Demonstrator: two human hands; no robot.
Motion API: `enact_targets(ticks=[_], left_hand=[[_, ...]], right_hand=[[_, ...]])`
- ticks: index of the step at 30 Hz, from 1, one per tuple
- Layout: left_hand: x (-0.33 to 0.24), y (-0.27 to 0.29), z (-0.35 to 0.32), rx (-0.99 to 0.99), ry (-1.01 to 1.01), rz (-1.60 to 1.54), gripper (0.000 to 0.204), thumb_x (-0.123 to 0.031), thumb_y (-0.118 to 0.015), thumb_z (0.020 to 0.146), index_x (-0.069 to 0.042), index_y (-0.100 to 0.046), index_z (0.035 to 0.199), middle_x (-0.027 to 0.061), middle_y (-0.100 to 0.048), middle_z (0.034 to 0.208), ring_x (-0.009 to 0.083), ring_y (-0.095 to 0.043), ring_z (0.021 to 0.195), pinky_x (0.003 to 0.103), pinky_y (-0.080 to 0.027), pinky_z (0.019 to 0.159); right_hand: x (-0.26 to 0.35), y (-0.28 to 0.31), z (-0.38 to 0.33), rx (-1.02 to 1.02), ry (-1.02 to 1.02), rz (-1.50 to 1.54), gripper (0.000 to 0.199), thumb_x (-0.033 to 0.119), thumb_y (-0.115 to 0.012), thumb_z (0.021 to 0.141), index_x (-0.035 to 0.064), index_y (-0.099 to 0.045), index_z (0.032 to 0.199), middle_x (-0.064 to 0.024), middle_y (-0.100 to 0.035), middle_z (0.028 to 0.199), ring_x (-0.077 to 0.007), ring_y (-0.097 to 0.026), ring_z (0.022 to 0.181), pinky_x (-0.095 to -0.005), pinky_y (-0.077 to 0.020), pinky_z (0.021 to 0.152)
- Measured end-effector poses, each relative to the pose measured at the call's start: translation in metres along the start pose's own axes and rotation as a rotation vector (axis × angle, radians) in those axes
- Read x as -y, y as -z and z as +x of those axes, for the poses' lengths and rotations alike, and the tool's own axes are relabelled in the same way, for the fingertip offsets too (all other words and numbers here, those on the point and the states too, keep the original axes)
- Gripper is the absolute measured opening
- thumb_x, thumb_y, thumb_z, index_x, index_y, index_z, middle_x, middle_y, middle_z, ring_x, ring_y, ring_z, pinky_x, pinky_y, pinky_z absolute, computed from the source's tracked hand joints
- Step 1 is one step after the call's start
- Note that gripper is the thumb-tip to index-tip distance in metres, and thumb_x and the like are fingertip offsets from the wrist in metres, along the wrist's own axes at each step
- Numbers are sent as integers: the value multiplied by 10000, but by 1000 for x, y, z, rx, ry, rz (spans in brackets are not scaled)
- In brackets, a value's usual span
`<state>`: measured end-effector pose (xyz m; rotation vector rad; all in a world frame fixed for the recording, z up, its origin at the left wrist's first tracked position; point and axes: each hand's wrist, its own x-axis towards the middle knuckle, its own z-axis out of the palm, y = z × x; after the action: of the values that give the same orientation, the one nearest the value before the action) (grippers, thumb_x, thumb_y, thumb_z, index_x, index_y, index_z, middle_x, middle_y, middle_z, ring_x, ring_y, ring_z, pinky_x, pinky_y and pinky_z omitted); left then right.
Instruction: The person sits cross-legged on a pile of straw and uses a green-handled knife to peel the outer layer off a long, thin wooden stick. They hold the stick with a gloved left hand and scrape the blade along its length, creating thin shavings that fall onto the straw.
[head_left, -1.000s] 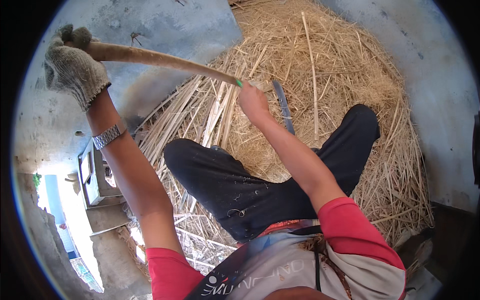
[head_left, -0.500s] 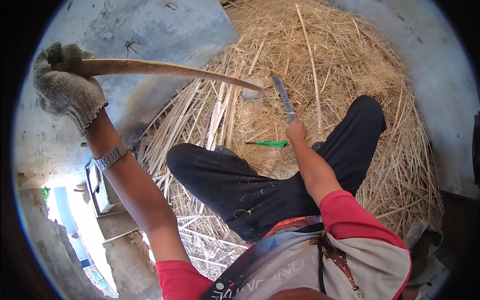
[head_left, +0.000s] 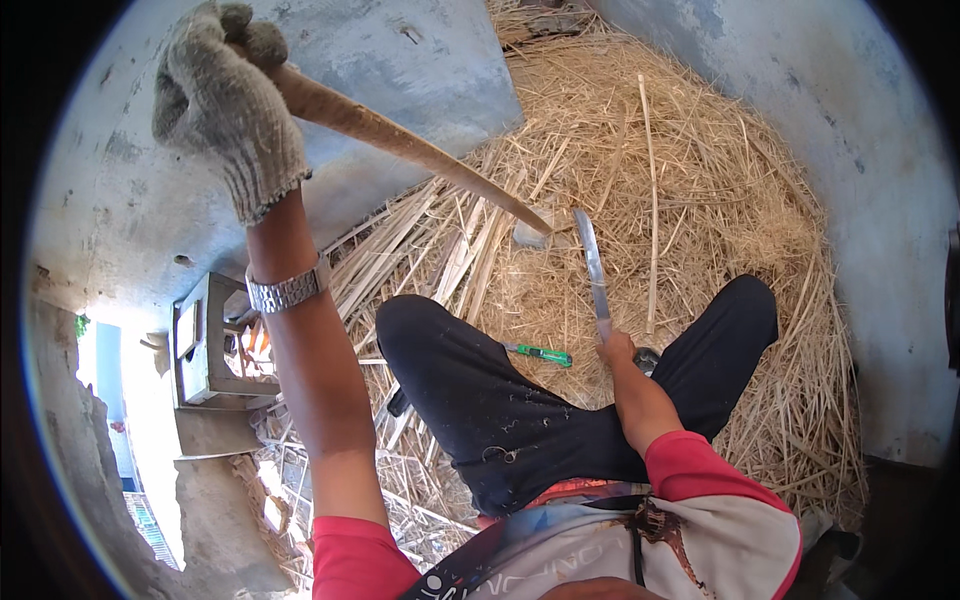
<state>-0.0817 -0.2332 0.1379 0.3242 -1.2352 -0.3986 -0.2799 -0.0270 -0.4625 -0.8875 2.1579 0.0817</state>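
Slanting at 11 o'clock: long, slightly curved, wood-like brown strip [head_left: 400, 137], lower tip by grey block [head_left: 527, 237]. Dry, stringy tan shavings [head_left: 720, 180] spread beneath. Hands apart: left hand [head_left: 225, 95], in coarse knitted glove [head_left: 255, 155] at 10 o'clock, wrapped round strip's upper end; bare right hand [head_left: 617, 348] clenched on long metal knife [head_left: 593, 265], 2 o'clock. Green cutter [head_left: 542, 354] at 4 o'clock.

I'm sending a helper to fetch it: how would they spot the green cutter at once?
Find the big heap of pale shavings, then the seated person's dark trousers. A small cutter lies on the shavings between the left knee and right hand. Its bright green handle sets it apart from the long, grey-bladed knife in that hand.
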Motion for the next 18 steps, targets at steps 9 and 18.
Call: enact_targets(ticks=[9, 18], left_hand=[[-2, -23, -8, -81, -15, 88, 252, -212, -531, 969, -56, -611, 788, -17, -520, 652, 69, -453, 514, 223, -363, 455], [12, -32, 2, 115, 11, -123, 308, -188, -521, 975, -76, -572, 693, -36, -465, 588, 59, -405, 455, 226, -305, 410]], right_hand=[[75, 179, -182, 125, 267, 1065, 342, 312, -665, 902, -19, -581, 925, -53, -562, 615, -152, -526, 439, -305, -411, 418], [89, 154, -230, -105, 666, 1031, 213, 198, -600, 924, -5, -575, 865, -54, -545, 618, -122, -505, 440, -290, -403, 408]])
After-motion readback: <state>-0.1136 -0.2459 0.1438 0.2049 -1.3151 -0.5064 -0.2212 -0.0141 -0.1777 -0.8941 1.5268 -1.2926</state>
